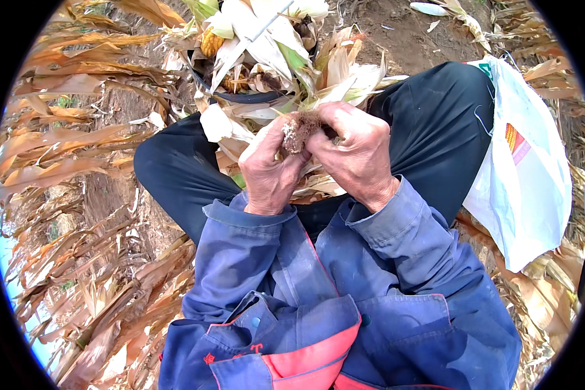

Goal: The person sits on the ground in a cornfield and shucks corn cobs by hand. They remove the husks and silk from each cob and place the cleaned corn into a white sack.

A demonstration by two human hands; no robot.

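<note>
Both hands meet over my lap, between my bent knees. My left hand grips a small corn ear by its sides; its visible end has brown silk and pale, crusty spots. Fingers of my right hand pinch the silk and the right side of that end. The rest of the ear is hidden by the hands. Just beyond them stands a black bucket with a pale handle, holding husks and yellow corn ears. Loose pale husks lie against the bucket's right side and under my hands.
A white woven plastic sack with a printed corn picture lies by my right knee. Dry corn stalks and leaves cover the ground at left and lower left. Bare soil shows beyond my right knee, with a husked piece on it.
</note>
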